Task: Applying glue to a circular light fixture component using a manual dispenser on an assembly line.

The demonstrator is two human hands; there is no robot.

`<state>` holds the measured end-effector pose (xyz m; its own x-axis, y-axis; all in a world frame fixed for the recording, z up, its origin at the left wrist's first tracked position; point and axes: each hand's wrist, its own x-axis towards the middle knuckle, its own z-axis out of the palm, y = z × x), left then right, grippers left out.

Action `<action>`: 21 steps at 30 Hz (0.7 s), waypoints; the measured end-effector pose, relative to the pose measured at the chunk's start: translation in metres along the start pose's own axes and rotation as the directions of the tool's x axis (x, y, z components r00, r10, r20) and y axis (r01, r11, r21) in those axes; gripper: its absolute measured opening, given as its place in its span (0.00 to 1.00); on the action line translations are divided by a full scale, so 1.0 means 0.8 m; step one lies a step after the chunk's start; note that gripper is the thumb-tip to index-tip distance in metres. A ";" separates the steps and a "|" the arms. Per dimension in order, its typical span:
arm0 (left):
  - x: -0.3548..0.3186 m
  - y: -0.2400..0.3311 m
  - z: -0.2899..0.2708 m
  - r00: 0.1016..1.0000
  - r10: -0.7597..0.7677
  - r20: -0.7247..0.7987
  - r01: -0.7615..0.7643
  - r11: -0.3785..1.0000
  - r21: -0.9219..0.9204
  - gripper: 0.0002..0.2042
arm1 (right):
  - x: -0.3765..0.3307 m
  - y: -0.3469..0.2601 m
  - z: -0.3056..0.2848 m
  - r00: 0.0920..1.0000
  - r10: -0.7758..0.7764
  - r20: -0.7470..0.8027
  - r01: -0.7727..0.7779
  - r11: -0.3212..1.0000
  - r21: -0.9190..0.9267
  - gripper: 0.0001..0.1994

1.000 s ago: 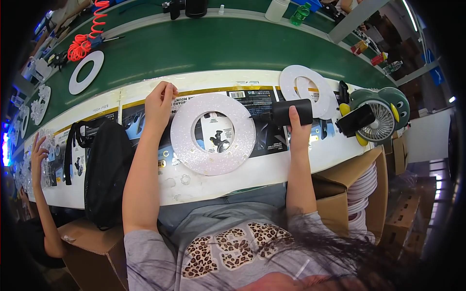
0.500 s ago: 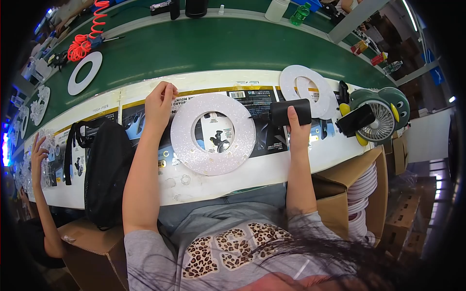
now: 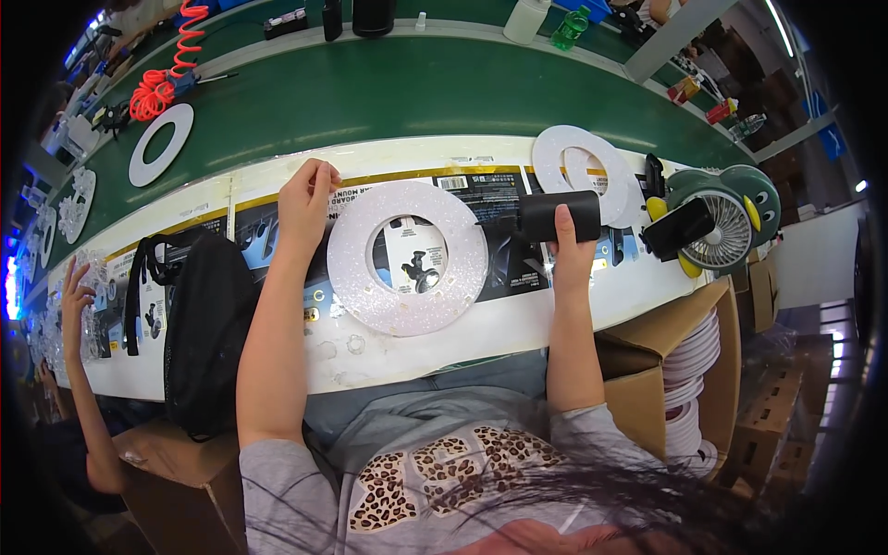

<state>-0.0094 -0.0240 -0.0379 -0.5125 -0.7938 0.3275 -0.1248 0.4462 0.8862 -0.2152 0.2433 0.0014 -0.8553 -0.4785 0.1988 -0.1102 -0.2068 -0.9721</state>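
Co-worker's hand (image 3: 72,296): well left of the ring, fingers raised and spread.
Bag (image 3: 213,324): black, left of the ring, beyond the person's left forearm; best left clear of that elbow.
Left hand (image 3: 311,192): just left of the ring's far side, fingers bent inward; whether the tips meet or pinch something small cannot be told. If steadying were wanted, it seems well placed for a light touch on the rim.
Ring (image 3: 351,264): white and speckled, flat on the printed sheet (image 3: 495,199), in front of the person, neither hand seen gripping it. Its bright face probably deserves handling by the edges.
Cylinder (image 3: 573,213): black, lying crosswise right of the ring; its left end is hard to tell from the dark print.
Right hand (image 3: 572,245): right of the ring, closed round the cylinder, thumb on top, other fingers mostly hidden. A firm but relaxed hold, wrist straight, should serve well.
Pair of rings (image 3: 548,157): overlapping, right of the ring and farther off; the right knuckles should stay clear.
Box (image 3: 631,393): right of the ring, nearer the person, white discs (image 3: 692,356) stacked inside.
Fan (image 3: 717,236): farthest right of the ring, a dark slab before its grille.
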 end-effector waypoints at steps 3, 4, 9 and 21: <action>0.000 0.001 0.000 1.000 0.002 0.002 -0.002 1.000 0.000 0.11 | -0.004 -0.013 0.006 1.000 0.020 -0.018 -0.020 1.000 -0.003 0.14; 0.000 0.002 0.000 1.000 0.005 0.003 -0.005 1.000 0.006 0.11 | -0.005 -0.015 0.006 1.000 0.027 -0.006 -0.027 0.999 -0.045 0.14; -0.001 0.004 0.001 1.000 -0.002 -0.001 0.002 1.000 0.011 0.11 | -0.006 -0.003 0.011 0.998 -0.032 0.060 0.039 0.993 -0.113 0.15; 0.000 0.005 0.001 1.000 0.002 -0.002 -0.002 1.000 0.009 0.11 | -0.011 0.011 0.013 0.996 0.004 0.092 0.014 0.980 -0.199 0.17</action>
<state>-0.0108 -0.0217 -0.0347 -0.5109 -0.7937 0.3301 -0.1310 0.4514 0.8826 -0.2032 0.2366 -0.0079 -0.8055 -0.5559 0.2053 -0.2209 -0.0397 -0.9745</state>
